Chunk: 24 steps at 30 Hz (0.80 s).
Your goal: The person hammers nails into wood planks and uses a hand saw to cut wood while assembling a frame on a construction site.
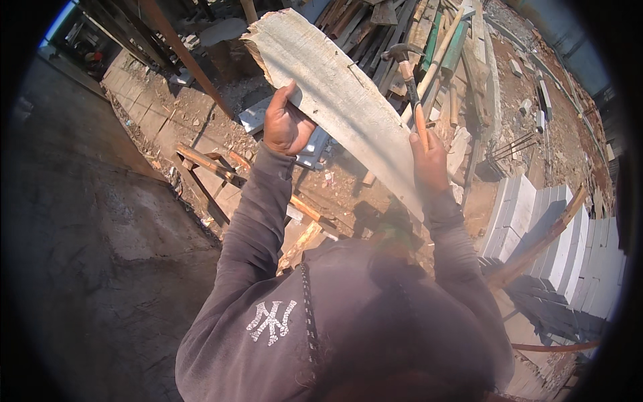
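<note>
A wide, pale wooden board (341, 90) slants in front of me from upper left to lower right. Its far left end is splintered, and dark specks and a small nail-like bit show on its face. My left hand (288, 125) grips the near left edge, thumb on top and fingers underneath, partly hidden. In my right hand (429, 161) is a claw hammer (410, 84), held by its handle with the metal head up and away from me. That hand is beside the board's right edge; whether it also touches the board I cannot tell.
Loose timber (375, 33) and green poles are heaped beyond the board. Pale blocks (536, 224) are stacked at right, with a wooden pole (546, 238) leaning across them. A rough wall (100, 221) rises at left. A small wooden frame (207, 167) stands on rubble-strewn ground.
</note>
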{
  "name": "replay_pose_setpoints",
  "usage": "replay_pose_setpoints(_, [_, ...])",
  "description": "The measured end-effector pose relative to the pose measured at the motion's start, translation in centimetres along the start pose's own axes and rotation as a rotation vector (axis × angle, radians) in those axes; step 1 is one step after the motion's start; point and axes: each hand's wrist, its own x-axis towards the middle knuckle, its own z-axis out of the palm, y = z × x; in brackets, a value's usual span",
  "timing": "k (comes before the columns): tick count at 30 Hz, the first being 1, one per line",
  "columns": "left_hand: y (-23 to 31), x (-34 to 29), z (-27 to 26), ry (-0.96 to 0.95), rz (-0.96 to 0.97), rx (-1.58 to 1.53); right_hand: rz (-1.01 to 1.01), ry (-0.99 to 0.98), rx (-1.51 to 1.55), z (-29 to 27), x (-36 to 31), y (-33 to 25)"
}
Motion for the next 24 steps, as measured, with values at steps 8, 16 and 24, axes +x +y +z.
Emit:
replay_pose_setpoints(8, [-3.5, -2.3, -7.5, 0.285, 0.179, 0.056, -0.222, -0.018, -0.196, 2.8, -3.6, -1.4])
replay_pose_setpoints(16, [-3.4, -3.2, -7.0, 0.328, 0.238, 0.001, 0.011, -0.186, -0.03, 6.6, -8.0, -7.7])
replay_pose_setpoints(24, [-3.2, -4.6, -5.1, 0.295, 0.242, 0.001, -0.125, -0.001, 0.025, 7.2, -8.5, -9.0])
